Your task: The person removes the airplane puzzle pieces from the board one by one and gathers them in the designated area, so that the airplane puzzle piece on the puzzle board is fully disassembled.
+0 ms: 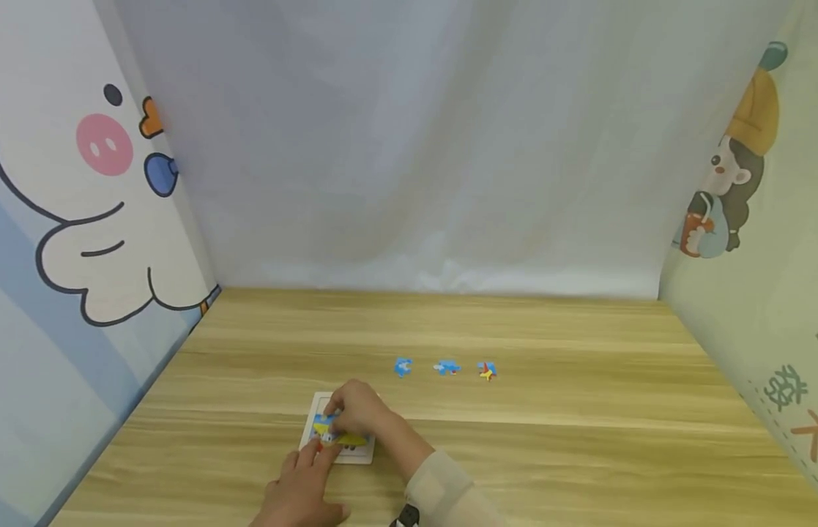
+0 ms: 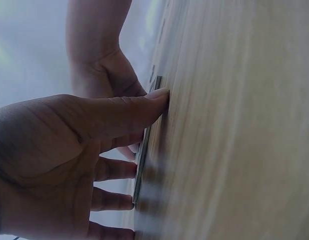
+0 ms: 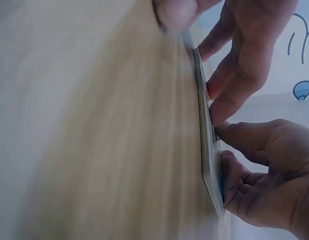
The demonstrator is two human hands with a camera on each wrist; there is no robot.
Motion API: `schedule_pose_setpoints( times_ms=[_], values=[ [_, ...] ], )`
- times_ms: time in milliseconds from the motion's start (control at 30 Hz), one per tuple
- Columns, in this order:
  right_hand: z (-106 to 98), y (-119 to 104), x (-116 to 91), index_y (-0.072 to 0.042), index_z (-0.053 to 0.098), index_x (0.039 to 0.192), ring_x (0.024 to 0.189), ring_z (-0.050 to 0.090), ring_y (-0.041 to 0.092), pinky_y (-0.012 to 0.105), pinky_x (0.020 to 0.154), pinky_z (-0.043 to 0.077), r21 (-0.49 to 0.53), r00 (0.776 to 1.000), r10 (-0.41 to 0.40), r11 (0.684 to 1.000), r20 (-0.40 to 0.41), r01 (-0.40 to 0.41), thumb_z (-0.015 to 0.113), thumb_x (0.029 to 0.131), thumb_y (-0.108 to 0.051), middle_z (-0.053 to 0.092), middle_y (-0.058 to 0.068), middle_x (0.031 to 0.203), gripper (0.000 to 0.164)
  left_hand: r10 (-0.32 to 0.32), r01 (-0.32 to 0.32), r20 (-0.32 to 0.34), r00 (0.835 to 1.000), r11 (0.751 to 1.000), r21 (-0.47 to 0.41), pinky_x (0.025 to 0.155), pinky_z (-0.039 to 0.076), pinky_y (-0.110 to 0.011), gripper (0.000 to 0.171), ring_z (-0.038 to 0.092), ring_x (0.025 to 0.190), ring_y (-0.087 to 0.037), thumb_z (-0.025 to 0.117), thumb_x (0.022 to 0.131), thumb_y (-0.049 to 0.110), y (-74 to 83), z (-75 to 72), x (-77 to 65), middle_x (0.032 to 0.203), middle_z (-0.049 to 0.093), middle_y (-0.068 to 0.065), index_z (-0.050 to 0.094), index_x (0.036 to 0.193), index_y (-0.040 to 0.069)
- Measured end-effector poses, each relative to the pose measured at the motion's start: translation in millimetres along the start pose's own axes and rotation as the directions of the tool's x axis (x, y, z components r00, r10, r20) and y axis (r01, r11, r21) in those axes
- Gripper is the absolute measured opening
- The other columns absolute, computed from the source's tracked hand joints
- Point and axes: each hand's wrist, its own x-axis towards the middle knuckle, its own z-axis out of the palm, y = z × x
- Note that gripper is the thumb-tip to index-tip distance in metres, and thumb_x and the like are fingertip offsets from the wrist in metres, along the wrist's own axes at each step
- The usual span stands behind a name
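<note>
A jigsaw puzzle board [image 1: 362, 457] with a pale frame and a yellow and blue picture lies near the front of the table, left of centre. My left hand [image 1: 299, 487] rests its fairly straight fingertips on the board's near left part, its thumb out to the side on the tabletop. Over the middle of the board, my right hand [image 1: 357, 406] pinches a puzzle piece between thumb and curled fingers, close against the picture. The fingers mostly hide that piece. In the right wrist view, the right hand [image 3: 274, 175] meets the board's face just beside the left fingertips.
Beyond the board, three loose pieces lie spaced in a row: a blue one [image 1: 403, 367], a blue and white one [image 1: 447, 367], and one with red and yellow [image 1: 487, 370]. A pale curtain [image 1: 415, 161] closes off the table's back edge, with printed panels at both sides.
</note>
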Motion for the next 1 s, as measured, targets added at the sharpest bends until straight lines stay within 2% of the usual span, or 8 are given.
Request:
schedule_pose_setpoints(
  times_ms=[333, 567, 633, 800, 1000],
  values=[
    [2, -3, -2, -0.011, 0.072, 0.083, 0.082, 0.054, 0.011, 0.027, 0.076, 0.045, -0.009, 0.999, 0.039, 0.999, -0.023, -0.04, 0.078, 0.071, -0.004, 0.062, -0.005, 0.085, 0.015, -0.015, 0.015, 0.019, 1.0, 1.0, -0.014, 0.075, 0.03, -0.076, 0.077, 0.026, 0.12, -0.057, 0.082, 0.066, 0.031, 1.1, -0.4, -0.3, 0.138, 0.031, -0.029, 0.048, 0.131, 0.006],
    [5, -5, -3, -0.01, 0.066, 0.084, 0.068, 0.049, 0.01, 0.022, 0.06, 0.043, 0.012, 0.999, 0.01, 1.0, -0.032, -0.009, 0.076, 0.072, 0.002, 0.055, -0.004, 0.073, 0.019, 0.003, -0.003, 0.002, 1.0, 1.0, -0.007, 0.074, 0.031, -0.076, 0.077, 0.028, 0.119, -0.056, 0.082, 0.065, 0.031, -0.9, 0.3, 0.0, 0.137, 0.032, -0.029, 0.049, 0.13, 0.006],
    [6, -5, -4, -0.011, 0.065, 0.084, 0.067, 0.05, 0.009, 0.021, 0.06, 0.043, 0.02, 0.999, 0.009, 1.0, -0.032, -0.008, 0.075, 0.072, 0.002, 0.054, -0.006, 0.073, 0.02, 0.005, -0.005, 0.001, 1.0, 1.0, -0.003, 0.074, 0.031, -0.076, 0.077, 0.028, 0.119, -0.056, 0.082, 0.065, 0.031, -1.7, 0.5, 0.0, 0.137, 0.032, -0.028, 0.049, 0.129, 0.006],
    [5, -6, -6, -0.012, 0.062, 0.082, 0.067, 0.05, 0.009, 0.021, 0.059, 0.044, 0.074, 1.0, 0.001, 0.997, -0.029, 0.001, 0.072, 0.073, 0.004, 0.054, -0.006, 0.072, 0.021, 0.002, -0.002, 0.012, 1.0, 1.0, -0.014, 0.074, 0.031, -0.076, 0.076, 0.028, 0.119, -0.056, 0.082, 0.065, 0.031, -2.9, 1.1, 0.2, 0.137, 0.032, -0.028, 0.049, 0.129, 0.007],
    [-2, -6, -10, -0.01, 0.062, 0.08, 0.064, 0.048, 0.008, 0.019, 0.054, 0.043, 0.229, 0.996, -0.057, 0.971, -0.068, 0.071, 0.066, 0.077, 0.008, 0.054, -0.005, 0.07, 0.019, -0.004, 0.004, 0.023, 1.0, 1.0, -0.009, 0.074, 0.03, -0.077, 0.076, 0.028, 0.119, -0.056, 0.082, 0.066, 0.031, -0.7, -1.8, 0.4, 0.138, 0.031, -0.029, 0.048, 0.129, 0.007]
  ],
)
